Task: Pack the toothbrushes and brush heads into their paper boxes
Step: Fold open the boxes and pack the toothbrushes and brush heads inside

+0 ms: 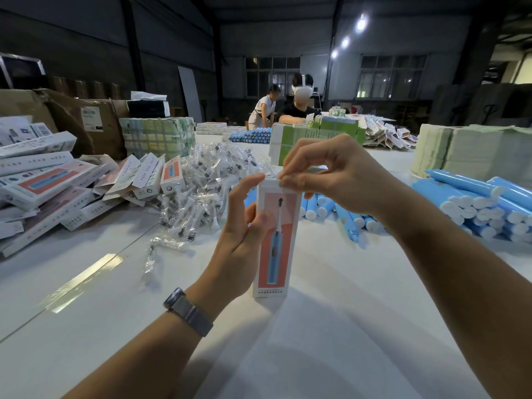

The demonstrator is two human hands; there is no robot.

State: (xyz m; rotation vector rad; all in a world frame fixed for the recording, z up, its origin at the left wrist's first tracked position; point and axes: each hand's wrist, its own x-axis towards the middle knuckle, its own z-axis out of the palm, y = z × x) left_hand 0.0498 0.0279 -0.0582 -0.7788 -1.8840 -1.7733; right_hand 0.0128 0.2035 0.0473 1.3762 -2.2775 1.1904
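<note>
- Box (pixel 275 237) upright on the table (pixel 331 326), near the middle of the near edge, printed side showing a blue toothbrush on red.
- Left hand (pixel 241 234) wraps the box's left side: thumb on the front face, forefinger stretched up to the top left corner, other fingers curled behind.
- A watch (pixel 188 312) with a grey band sits on that wrist.
- Right hand (pixel 331 174) is over the top of the box, fingertips (pixel 288 182) pinching at the top flap; whether the flap is fully tucked in, I can't tell.
- Behind the box, a loose heap of brush heads (pixel 207 182) in clear wrappers spreads toward the left-middle of the table.
- Blue toothbrushes (pixel 483 205) lie stacked at the right edge, and more toothbrush handles (pixel 345 217) lie just behind the right wrist.
- Packed boxes (pixel 49 185) pile up along the left edge, some tilted, some flat.
- Flat cartons (pixel 472 151) stand in a tall stack at the far right.
- Two workers (pixel 288 110) are busy at the far end of the table.
</note>
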